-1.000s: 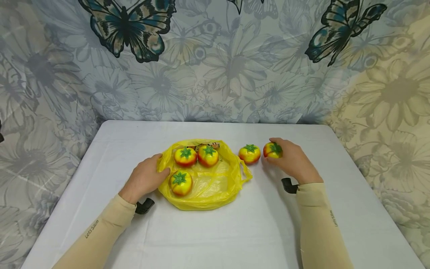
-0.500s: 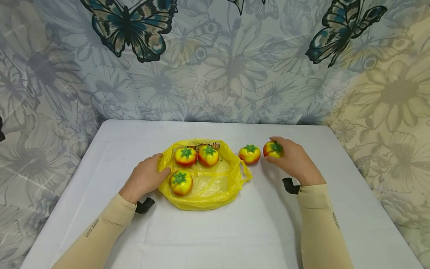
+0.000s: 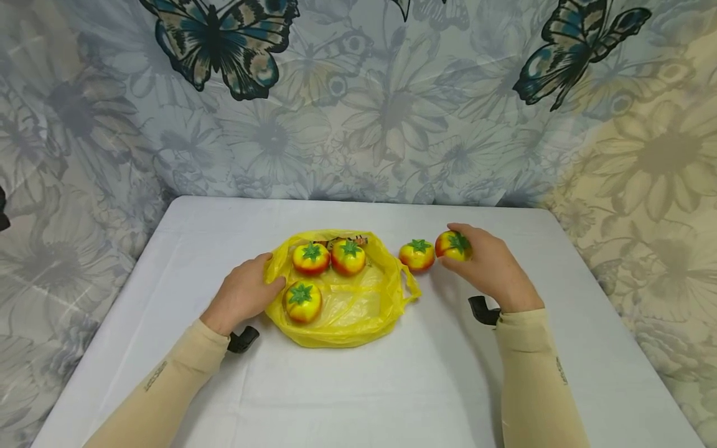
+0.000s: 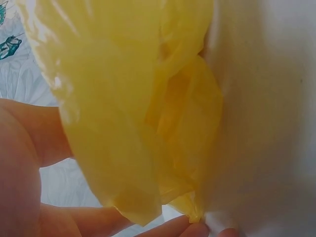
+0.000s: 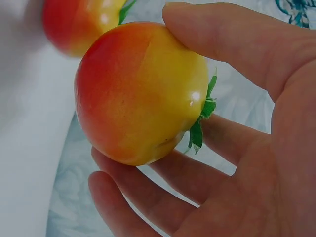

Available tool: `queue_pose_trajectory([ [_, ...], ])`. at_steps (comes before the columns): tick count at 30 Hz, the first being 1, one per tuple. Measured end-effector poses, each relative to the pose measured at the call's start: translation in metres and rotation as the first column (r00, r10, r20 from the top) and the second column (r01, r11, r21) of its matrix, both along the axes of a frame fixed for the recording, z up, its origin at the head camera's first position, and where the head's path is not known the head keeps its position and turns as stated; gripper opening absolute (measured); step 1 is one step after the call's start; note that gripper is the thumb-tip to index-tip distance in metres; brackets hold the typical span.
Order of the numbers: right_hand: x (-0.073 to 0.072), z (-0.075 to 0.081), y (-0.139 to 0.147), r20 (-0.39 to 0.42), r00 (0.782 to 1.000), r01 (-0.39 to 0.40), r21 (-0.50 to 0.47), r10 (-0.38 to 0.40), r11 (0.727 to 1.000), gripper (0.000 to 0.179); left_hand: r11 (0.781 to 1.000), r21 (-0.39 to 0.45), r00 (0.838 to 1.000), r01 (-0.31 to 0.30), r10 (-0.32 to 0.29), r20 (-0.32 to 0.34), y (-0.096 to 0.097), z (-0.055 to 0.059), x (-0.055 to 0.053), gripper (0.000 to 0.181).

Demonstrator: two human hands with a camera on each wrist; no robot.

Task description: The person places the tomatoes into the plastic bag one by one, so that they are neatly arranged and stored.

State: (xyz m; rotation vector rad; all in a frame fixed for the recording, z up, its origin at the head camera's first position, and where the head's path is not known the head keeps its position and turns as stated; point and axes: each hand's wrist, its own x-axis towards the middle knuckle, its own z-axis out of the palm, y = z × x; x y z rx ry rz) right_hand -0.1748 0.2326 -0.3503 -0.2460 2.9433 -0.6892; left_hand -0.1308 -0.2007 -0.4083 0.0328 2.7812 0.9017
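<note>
A yellow plastic bag [image 3: 353, 320] lies spread with its mouth facing up, several red-and-yellow tomatoes inside, one of them the front tomato [image 3: 303, 302]. My left hand [image 3: 243, 292] grips the bag's left rim, thumb over the inner side. In the left wrist view the bag's thin film [image 4: 113, 118] hangs between thumb and fingers. My right hand [image 3: 490, 264] holds a tomato [image 5: 138, 94] with a green leafy top, thumb on one side and fingers on the other. Just left of it, another tomato [image 3: 417, 256] sits on the table beside the bag's handle loop [image 3: 411, 289].
A white cloth covers the table [image 3: 347, 398]. Behind it hangs a backdrop [image 3: 386, 118] printed with flowers and butterflies. Dark printing [image 3: 358, 240] shows at the bag's far rim. Black wrist mounts [image 3: 243, 340] stick out from both wrists.
My right hand, with the tomato in it, has shifted slightly left and up, closer to the tomato on the table. My left hand stays at the bag's rim.
</note>
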Motion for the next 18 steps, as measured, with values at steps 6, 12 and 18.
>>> queue_pose_trajectory([
  [6,0.003,0.003,-0.020,-0.016,0.999,-0.043,-0.010,0.043,0.999,0.073,1.000,-0.002,1.000,0.001,-0.001,-0.006,0.001,-0.001,-0.001,0.069],
  [12,0.004,0.009,-0.049,-0.008,0.996,-0.084,-0.020,0.084,0.996,0.074,1.000,-0.006,1.000,0.003,-0.003,-0.008,0.000,-0.002,-0.002,0.070],
  [18,0.002,0.014,-0.079,-0.021,0.989,-0.148,-0.024,0.147,0.989,0.073,1.000,0.000,1.000,-0.004,0.004,-0.001,-0.001,-0.002,-0.001,0.071],
])
